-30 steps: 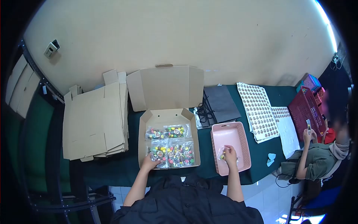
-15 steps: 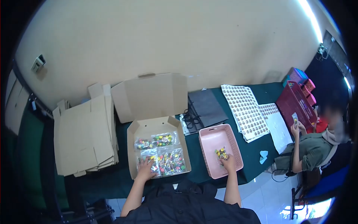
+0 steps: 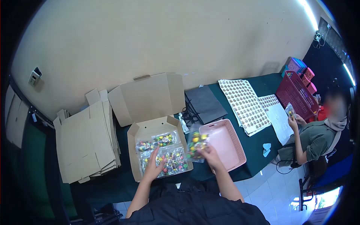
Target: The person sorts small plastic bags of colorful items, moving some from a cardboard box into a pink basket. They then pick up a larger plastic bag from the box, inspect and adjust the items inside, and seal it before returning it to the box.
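Observation:
My right hand (image 3: 210, 155) grips a clear plastic packet of colourful pieces (image 3: 196, 143), held up between the cardboard box and the pink basket. Yellow, green and dark round pieces show through its film. The open cardboard box (image 3: 138, 128) stands in front of me with its lid raised. Inside it lie several similar packets (image 3: 173, 160), in a back row and a front row. My left hand (image 3: 154, 167) hovers over the box's front left part, fingers apart and holding nothing. The pink basket (image 3: 229, 144) shows a bare floor.
A stack of flat cardboard boxes (image 3: 84, 144) lies at left. Black paper bags (image 3: 207, 104) and sticker sheets (image 3: 245, 107) lie behind the basket. At right stands a maroon crate (image 3: 296, 93); a person (image 3: 317, 140) beside it holds a small packet. Light blue scraps (image 3: 266, 149) lie near the table edge.
My right hand has lifted the packet out of the pink basket and brought it left towards the box. My left hand has risen off the packets. The view has shifted slightly.

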The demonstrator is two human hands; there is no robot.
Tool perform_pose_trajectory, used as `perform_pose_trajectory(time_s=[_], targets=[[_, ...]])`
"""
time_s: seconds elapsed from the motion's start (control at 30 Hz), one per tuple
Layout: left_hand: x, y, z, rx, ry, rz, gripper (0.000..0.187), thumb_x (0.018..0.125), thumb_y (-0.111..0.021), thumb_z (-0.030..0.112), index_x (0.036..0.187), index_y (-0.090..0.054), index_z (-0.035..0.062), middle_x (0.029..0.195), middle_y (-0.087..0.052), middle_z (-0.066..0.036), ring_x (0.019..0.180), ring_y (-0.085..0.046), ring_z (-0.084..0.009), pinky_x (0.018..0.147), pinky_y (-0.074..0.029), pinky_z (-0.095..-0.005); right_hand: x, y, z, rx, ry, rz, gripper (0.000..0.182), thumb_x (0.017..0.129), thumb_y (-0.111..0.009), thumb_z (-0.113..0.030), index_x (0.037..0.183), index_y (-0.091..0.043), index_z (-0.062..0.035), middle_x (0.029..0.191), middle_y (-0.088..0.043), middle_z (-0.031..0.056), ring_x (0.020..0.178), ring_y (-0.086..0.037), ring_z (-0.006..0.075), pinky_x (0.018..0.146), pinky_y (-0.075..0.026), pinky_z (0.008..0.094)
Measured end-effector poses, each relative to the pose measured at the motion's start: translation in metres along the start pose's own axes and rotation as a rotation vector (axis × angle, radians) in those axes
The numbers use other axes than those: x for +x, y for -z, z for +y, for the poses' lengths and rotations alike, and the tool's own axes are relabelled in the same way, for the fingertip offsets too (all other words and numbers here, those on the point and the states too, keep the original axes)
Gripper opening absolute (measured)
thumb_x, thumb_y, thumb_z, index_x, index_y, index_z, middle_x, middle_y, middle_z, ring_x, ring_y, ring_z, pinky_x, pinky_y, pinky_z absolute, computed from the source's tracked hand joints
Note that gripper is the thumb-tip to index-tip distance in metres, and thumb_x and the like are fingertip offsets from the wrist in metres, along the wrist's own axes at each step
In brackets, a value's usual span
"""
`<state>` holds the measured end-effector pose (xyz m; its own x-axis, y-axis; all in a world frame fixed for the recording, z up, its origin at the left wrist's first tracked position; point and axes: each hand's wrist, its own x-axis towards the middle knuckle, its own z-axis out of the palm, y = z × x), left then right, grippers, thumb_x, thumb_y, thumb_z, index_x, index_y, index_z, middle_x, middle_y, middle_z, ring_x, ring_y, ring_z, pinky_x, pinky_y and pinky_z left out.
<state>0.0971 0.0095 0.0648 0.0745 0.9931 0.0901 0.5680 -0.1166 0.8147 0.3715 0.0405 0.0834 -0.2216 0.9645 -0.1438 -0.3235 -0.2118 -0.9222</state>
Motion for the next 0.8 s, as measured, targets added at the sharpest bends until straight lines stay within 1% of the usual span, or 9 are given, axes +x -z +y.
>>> perform_pose_trajectory(time_s=[0.07,0.1,0.17,0.2,0.3,0.47,0.67,0.73,0.8], targets=[[0.011,-0.011,0.021,-0.419,0.051,-0.11,0.06,0.082,-0.061,0.027,0.129,-0.034,0.0012,0.127,-0.04,-0.019,0.112,-0.046,-0.0264,0.089,-0.041,-0.0349,0.007,-0.025,0.02,0.003,-0.036,-0.136,0.039,0.084,-0.058,-0.009,0.118,-0.041,-0.0009,0.106,-0.057,0.0078,0.095,-0.057,0.0153,0.084,-0.045,0.0292],[0.014,-0.017,0.029,-0.417,0.052,-0.099,0.06,0.082,-0.061,0.027,0.129,-0.034,0.0012,0.127,-0.04,-0.019,0.112,-0.046,-0.0264,0.089,-0.041,-0.0349,0.008,-0.039,0.027,0.036,-0.047,-0.179,0.039,0.084,-0.057,-0.009,0.118,-0.041,-0.0008,0.106,-0.057,0.0076,0.095,-0.057,0.0148,0.084,-0.045,0.0289],[0.018,-0.024,0.041,-0.602,0.26,-0.123,0.05,0.083,-0.06,0.026,0.121,-0.042,-0.0017,0.11,-0.053,-0.011,0.087,-0.055,-0.0127,0.067,-0.047,-0.0238,0.009,-0.058,0.033,0.013,-0.07,-0.223,0.039,0.086,-0.056,-0.014,0.119,-0.04,-0.0015,0.1,-0.057,0.0072,0.087,-0.057,0.0126,0.072,-0.048,0.0263],[0.022,-0.031,0.038,-0.715,0.264,-0.054,0.042,0.084,-0.061,0.025,0.113,-0.049,-0.0025,0.091,-0.059,-0.005,0.067,-0.052,-0.0047,0.05,-0.043,-0.0174,0.009,-0.062,0.038,-0.012,-0.1,-0.166,0.036,0.087,-0.056,-0.016,0.117,-0.042,-0.0016,0.098,-0.057,0.006,0.083,-0.056,0.0107,0.069,-0.048,0.0247],[0.017,-0.039,0.032,-0.679,0.21,0.016,0.039,0.084,-0.06,0.025,0.109,-0.053,-0.0037,0.08,-0.06,-0.003,0.061,-0.051,-0.0042,0.051,-0.043,-0.0187,0.008,-0.066,0.042,-0.037,-0.11,-0.112,0.032,0.088,-0.053,-0.021,0.113,-0.046,-0.0017,0.091,-0.057,0.0032,0.075,-0.054,0.0072,0.065,-0.046,0.022],[0.007,-0.041,0.025,-0.568,0.19,0.023,0.038,0.087,-0.056,0.028,0.105,-0.055,-0.0045,0.077,-0.059,-0.003,0.059,-0.049,-0.0031,0.049,-0.042,-0.018,0.005,-0.067,0.041,-0.036,-0.06,-0.137,0.028,0.089,-0.052,-0.023,0.107,-0.049,-0.0018,0.083,-0.054,-0.0003,0.068,-0.049,0.0049,0.062,-0.043,0.0197],[0.003,-0.057,0.006,-0.691,0.189,0.104,0.036,0.088,-0.052,0.028,0.105,-0.053,-0.0042,0.085,-0.06,-0.011,0.075,-0.056,-0.0143,0.068,-0.045,-0.0282,0.005,-0.062,0.058,0.07,-0.113,-0.14,0.026,0.09,-0.051,-0.024,0.106,-0.05,-0.0029,0.088,-0.056,0.0006,0.069,-0.05,0.0052,0.061,-0.043,0.0194],[0.0,-0.058,0.014,-0.563,0.081,0.11,0.036,0.088,-0.052,0.029,0.103,-0.052,-0.0041,0.089,-0.06,-0.015,0.085,-0.056,-0.0207,0.077,-0.043,-0.0324,0.001,-0.066,0.05,-0.146,-0.066,-0.102,0.026,0.091,-0.049,-0.022,0.108,-0.049,-0.0027,0.091,-0.056,0.0011,0.074,-0.051,0.0053,0.063,-0.043,0.02],[-0.003,-0.051,0.025,-0.533,0.084,0.081,0.033,0.089,-0.05,0.026,0.106,-0.05,-0.003,0.094,-0.058,-0.012,0.088,-0.055,-0.0168,0.079,-0.042,-0.0293,0.0,-0.066,0.052,-0.126,-0.081,-0.104,0.026,0.091,-0.049,-0.022,0.109,-0.049,-0.0025,0.093,-0.056,0.0017,0.077,-0.051,0.0056,0.065,-0.043,0.0206]])
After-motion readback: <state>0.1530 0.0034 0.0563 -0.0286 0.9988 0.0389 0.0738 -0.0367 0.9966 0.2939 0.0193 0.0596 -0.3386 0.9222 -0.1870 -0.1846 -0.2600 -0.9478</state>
